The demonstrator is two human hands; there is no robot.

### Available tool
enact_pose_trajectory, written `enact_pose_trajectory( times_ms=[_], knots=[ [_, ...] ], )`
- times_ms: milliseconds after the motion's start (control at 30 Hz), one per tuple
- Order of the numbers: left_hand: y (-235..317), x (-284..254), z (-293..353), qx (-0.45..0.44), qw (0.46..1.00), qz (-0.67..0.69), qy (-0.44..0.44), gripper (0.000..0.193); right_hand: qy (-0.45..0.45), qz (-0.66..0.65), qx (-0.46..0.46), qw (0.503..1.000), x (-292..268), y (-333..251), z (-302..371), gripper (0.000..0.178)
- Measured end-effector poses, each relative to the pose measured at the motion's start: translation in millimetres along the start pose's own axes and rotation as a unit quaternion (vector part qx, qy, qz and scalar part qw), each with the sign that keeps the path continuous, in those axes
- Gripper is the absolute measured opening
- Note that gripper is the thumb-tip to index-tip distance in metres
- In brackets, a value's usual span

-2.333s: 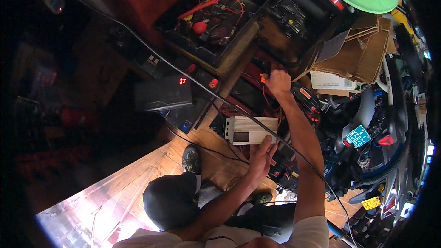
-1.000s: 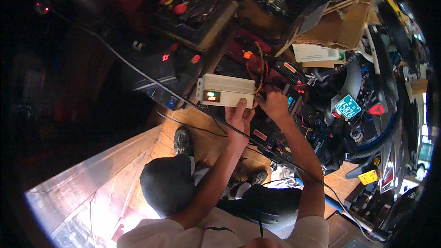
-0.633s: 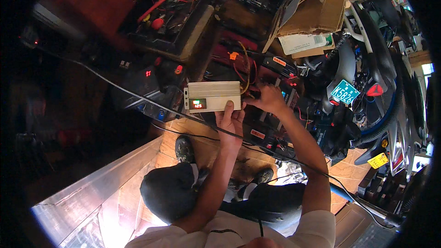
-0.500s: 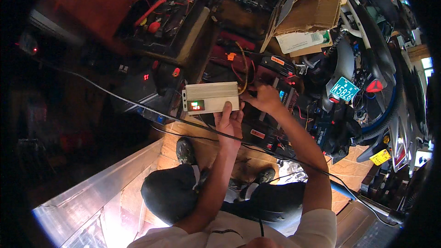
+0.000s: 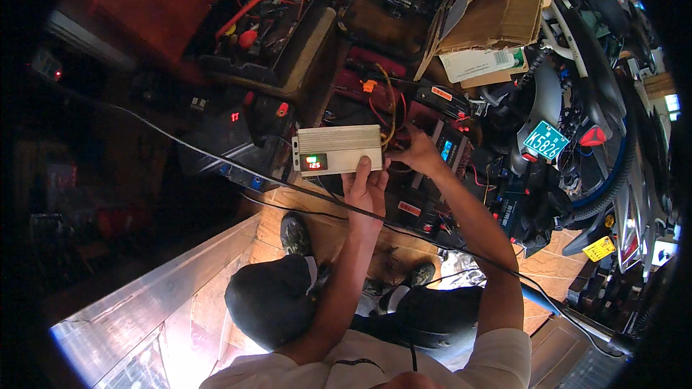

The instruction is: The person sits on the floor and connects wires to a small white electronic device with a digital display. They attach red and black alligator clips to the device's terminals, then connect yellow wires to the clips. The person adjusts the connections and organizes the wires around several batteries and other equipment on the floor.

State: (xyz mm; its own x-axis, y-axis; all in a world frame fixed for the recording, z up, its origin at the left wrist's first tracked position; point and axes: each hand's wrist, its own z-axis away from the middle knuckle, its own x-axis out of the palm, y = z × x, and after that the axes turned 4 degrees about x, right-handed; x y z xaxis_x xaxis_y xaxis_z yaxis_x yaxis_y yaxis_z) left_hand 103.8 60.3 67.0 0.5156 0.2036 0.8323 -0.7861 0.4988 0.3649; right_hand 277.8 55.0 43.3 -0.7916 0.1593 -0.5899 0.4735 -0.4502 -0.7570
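Observation:
My left hand (image 5: pixel 369 186) grips a silver finned metal box (image 5: pixel 339 145) from its near side, thumb on its top face. A small lit display (image 5: pixel 313 163) with red digits sits at the box's left end. My right hand (image 5: pixel 424 153) is closed beside the box's right end, close to the wires that come out there. What its fingertips pinch is too dark and small to make out. A yellowish cable (image 5: pixel 393 112) loops up from that end toward dark red battery cases (image 5: pixel 355 86) behind the box.
A long black cable (image 5: pixel 180 140) crosses in front of my left wrist and over my right arm. An open tool tray (image 5: pixel 270 25) lies at the far left, a torn cardboard box (image 5: pixel 497 11) at the far right. Parked electric bikes (image 5: pixel 540 101) crowd the right side.
The whole view has shifted slightly, so everything sits a little further right. Both hands and the box keep nearly the same places; my right fingers have shifted a little at the box's end.

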Motion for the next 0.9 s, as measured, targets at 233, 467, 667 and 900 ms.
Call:
enact_pose_trajectory(
  times_ms=[233, 467, 667, 900],
  knots=[
    [2, 3, 2, -0.004, 1.0, -0.005, 0.002, 0.039, 0.019, 0.146, -0.009, 0.989, 0, -10, -2, 0.047],
    [3, 2, 1, -0.015, 1.0, -0.007, 0.0, 0.041, -0.022, 0.181, 0.01, 0.983, -2, 2, -22, 0.048],
    [4, -2, -2, -0.03, 1.0, -0.002, -0.002, 0.04, 0.027, 0.263, 0.067, 0.962, -1, -8, -26, 0.04],
    [2, -3, -2, -0.024, 1.0, 0.003, 0.006, 0.042, 0.023, 0.256, 0.08, 0.963, -9, -8, -20, 0.041]
  ],
)
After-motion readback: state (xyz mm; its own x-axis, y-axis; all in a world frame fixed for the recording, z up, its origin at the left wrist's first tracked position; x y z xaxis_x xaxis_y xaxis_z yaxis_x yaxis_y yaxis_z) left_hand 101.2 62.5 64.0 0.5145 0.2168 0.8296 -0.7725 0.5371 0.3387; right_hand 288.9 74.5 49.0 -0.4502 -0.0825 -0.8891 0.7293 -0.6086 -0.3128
